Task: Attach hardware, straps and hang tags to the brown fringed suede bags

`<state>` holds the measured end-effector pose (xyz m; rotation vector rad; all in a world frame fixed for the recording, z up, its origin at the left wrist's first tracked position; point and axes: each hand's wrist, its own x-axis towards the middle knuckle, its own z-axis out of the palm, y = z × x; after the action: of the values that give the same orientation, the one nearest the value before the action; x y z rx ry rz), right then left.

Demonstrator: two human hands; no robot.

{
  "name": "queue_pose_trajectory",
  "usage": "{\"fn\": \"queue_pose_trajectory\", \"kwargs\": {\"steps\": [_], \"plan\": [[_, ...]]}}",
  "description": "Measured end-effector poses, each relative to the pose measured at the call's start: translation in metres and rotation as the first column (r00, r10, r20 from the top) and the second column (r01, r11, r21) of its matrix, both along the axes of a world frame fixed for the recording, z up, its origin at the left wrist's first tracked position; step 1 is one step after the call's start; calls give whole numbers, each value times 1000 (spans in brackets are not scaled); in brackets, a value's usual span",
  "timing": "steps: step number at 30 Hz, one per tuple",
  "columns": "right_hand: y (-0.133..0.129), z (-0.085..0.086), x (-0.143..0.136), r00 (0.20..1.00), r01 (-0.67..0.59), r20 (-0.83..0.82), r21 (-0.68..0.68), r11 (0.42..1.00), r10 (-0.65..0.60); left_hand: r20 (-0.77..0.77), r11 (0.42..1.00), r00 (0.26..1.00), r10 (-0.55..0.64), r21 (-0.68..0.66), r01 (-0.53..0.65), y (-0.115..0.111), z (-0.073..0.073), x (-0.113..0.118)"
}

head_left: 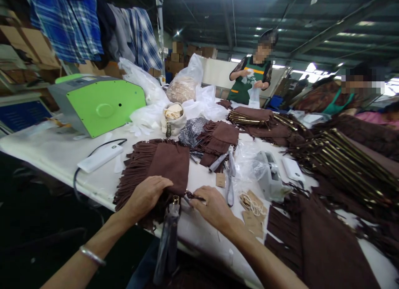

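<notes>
A brown fringed suede-like bag [171, 164] lies at the table's front edge, its fringe spread to the left. My left hand [151, 195] grips its near side, with some fingers hidden against the bag. At the near right corner, my right hand [210, 204] is closed with a pinch on a dark zipper pull [195, 197]. From a gold-coloured ring by that corner, a plastic-wrapped strap [168, 239] hangs down over the edge. Behind lies another fringed bag [220, 137] with a wrapped strap [230, 177] and a small brown tag [220, 180].
A green and grey machine [106, 104] and a white power bank [100, 157] are on the left. A grey dispenser [272, 177], tags with string [254, 210] and stacked brown bags [349, 164] are to the right. Across the table, a person [251, 81] handles clear plastic.
</notes>
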<state>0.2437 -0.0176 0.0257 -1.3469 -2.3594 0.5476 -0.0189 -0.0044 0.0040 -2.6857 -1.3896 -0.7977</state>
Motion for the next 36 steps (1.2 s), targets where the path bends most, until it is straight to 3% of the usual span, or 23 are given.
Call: {"fn": "queue_pose_trajectory", "kwargs": {"steps": [3,7,9,11,13,17,19,22,26,29,33,36], "plan": [[-16,-3,-13,999,-16,43,-98,995,20,-104,1000,994,-23,-20,21,-3,-1,-9],[-40,-16,-32,987,-27,154,-88,996,41,-224,998,974,16,-49,-27,-12,-9,-21],[-45,-15,-24,988,-45,143,-77,996,55,-264,999,964,32,-34,-42,-18,-11,-25],[-44,-6,3,993,-38,108,-88,995,48,-245,999,968,48,31,-42,-24,-10,-23],[-39,7,44,994,61,101,-107,992,-50,-147,992,988,49,125,-30,-31,-7,-11],[-36,29,131,905,389,213,-62,919,-368,74,987,997,-7,159,-5,-46,0,39],[-40,29,157,867,455,267,-76,888,-421,92,991,994,-61,127,49,-50,5,62],[-50,15,175,852,474,316,-132,871,-416,54,999,998,-8,49,5,-45,12,74],[-52,-19,187,837,515,288,-123,848,-466,-60,990,994,91,-103,-96,-38,17,62],[-46,-38,194,854,498,248,-136,857,-457,-164,982,979,118,-130,-141,-37,14,62],[-40,-44,198,844,534,157,-168,828,-513,-200,980,965,167,-76,-185,-38,4,70],[-42,-38,195,841,539,67,-172,824,-536,-189,995,978,90,-11,-94,-39,-3,69]]}}
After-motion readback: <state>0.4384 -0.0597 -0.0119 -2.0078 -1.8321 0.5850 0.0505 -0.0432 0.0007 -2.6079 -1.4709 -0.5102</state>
